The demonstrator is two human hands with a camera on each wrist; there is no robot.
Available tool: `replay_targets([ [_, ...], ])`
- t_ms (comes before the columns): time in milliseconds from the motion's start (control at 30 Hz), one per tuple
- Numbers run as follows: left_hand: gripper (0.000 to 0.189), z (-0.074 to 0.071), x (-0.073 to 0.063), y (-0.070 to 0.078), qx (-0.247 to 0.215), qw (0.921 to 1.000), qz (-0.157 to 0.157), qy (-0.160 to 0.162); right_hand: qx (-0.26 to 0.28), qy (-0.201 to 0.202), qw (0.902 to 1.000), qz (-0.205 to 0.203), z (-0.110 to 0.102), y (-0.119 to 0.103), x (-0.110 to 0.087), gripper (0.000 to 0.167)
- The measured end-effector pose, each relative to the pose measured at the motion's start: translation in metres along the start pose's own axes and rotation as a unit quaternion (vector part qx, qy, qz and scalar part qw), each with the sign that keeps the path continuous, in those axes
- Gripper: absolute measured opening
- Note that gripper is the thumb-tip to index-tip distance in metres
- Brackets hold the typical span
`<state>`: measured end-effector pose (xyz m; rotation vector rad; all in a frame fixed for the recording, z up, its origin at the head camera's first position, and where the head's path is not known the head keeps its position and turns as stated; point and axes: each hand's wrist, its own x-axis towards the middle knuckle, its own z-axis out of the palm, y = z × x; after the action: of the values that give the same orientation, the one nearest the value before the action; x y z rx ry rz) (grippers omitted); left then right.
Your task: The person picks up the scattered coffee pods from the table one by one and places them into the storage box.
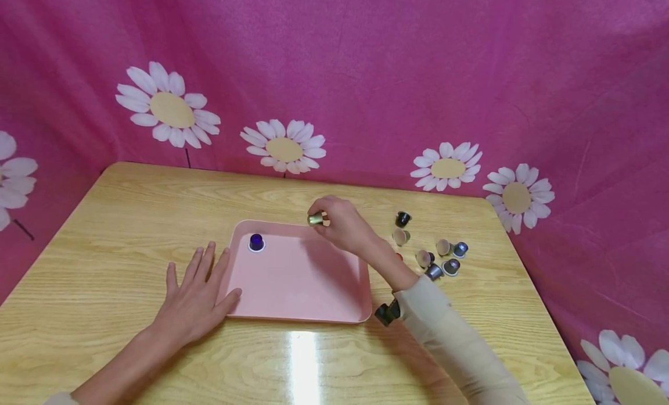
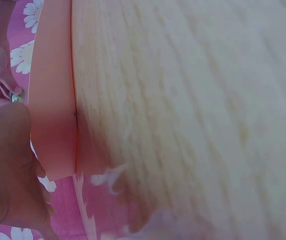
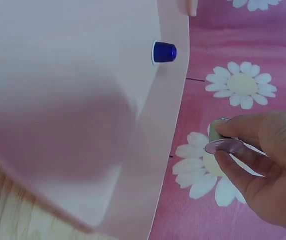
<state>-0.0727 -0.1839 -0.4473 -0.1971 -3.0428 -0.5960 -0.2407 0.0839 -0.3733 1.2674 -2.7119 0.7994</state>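
A gold-green coffee capsule (image 1: 315,219) is pinched between the thumb and fingers of my right hand (image 1: 342,223), above the far rim of the pink tray (image 1: 292,289). In the right wrist view the capsule (image 3: 217,131) shows its pale foil lid (image 3: 225,146) tipped downward. A blue coffee capsule (image 1: 256,242) stands lid-down in the tray's far left corner. My left hand (image 1: 195,300) lies with fingers spread at the tray's left side, its thumb over the near left corner of the rim.
Right of the tray several loose coffee capsules lie scattered, among them a black one (image 1: 403,219), a tipped one with its pale lid showing (image 1: 400,237) and a dark grey one (image 1: 451,267). A pink daisy-patterned cloth (image 1: 366,103) hangs behind the wooden table (image 1: 157,201).
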Motion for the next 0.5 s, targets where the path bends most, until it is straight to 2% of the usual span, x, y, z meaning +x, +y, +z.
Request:
replay_targets([
  [500, 0.080, 0.000, 0.000, -0.001, -0.002, 1.0000, 0.000, 0.001, -0.014, -0.023, 0.9991, -0.033, 0.017, -0.012, 0.019, 0.015],
])
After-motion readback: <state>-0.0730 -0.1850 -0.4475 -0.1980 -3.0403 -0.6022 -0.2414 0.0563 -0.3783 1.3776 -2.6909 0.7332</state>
